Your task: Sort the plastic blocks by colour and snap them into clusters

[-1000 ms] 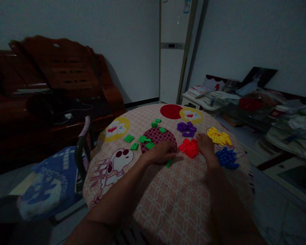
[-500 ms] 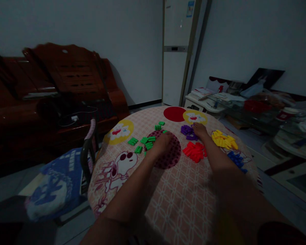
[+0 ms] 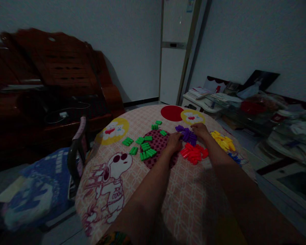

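A loose pile of small purple plastic pieces lies between my two hands on the round table. My left hand rests at the pile's left edge, its fingertips against the purple pieces. On the other side, my right hand reaches the pile's upper right with fingers bent toward it. Neither hand visibly grips a piece. Just below sits a heap of red pieces. Green pieces, grouped in short rows, are spread out left of my left hand. Yellow pieces lie right of my right forearm.
A patterned cloth covers the table. Blue pieces are partly hidden behind my right forearm. At left stand a chair and a wooden sofa. A cluttered glass-topped table stands at right.
My left hand has moved right from the green pieces to the purple pile, uncovering more green pieces. My right hand stays by the purple pile. The whole view has shifted slightly.
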Available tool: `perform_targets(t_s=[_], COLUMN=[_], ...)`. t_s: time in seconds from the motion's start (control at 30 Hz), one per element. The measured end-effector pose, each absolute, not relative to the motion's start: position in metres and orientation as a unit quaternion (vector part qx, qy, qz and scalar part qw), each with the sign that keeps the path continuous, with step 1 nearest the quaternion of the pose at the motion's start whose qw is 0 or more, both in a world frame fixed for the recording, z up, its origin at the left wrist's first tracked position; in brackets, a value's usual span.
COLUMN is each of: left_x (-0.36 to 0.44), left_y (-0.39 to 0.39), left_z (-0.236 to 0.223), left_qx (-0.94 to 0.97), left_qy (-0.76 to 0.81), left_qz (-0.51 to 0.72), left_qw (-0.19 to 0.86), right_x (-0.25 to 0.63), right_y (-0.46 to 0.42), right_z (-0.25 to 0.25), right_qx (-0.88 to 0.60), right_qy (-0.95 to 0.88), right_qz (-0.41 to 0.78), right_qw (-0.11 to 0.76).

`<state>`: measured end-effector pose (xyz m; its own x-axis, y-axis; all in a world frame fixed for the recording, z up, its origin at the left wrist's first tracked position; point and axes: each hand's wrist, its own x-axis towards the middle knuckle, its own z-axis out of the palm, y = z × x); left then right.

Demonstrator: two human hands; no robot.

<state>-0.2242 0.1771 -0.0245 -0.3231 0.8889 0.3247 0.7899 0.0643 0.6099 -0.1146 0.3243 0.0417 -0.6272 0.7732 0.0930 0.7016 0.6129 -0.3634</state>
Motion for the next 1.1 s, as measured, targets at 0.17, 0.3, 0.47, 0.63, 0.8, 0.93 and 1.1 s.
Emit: perform_targets(t_s=[0.17,0.3,0.47,0.63,0.8,0.93,1.1], left_x=[-0.226,-0.227,-0.224,-0.223,-0.223,-0.225,-0.230], left_y=[0.166,0.165,0.165,0.164,0.166,0.166,0.165], left_z=[-0.029,-0.034,-0.035,-0.033,-0.034,-0.032,-0.027], left_qx=[0.579,0.566,0.560,0.550,0.523,0.501,0.468], left_qy=[0.697,0.703,0.706,0.702,0.712,0.721,0.731], left_qz=[0.421,0.428,0.431,0.449,0.466,0.474,0.491], left_qw=[0.053,0.045,0.049,0.051,0.051,0.058,0.077], right_x=[-0.127,-0.144,-0.152,-0.145,-0.149,-0.156,-0.155], right_y=[0.331,0.329,0.336,0.348,0.349,0.343,0.343], right_z=[0.040,0.033,0.042,0.061,0.073,0.073,0.073], right_qx=[-0.456,-0.457,-0.436,-0.404,-0.332,-0.322,-0.320], right_qy=[-0.877,-0.886,-0.898,-0.913,-0.940,-0.939,-0.939], right_qz=[0.125,0.078,0.063,0.047,-0.068,-0.084,-0.084], right_qw=[0.089,0.022,-0.006,0.019,-0.042,-0.082,-0.091])
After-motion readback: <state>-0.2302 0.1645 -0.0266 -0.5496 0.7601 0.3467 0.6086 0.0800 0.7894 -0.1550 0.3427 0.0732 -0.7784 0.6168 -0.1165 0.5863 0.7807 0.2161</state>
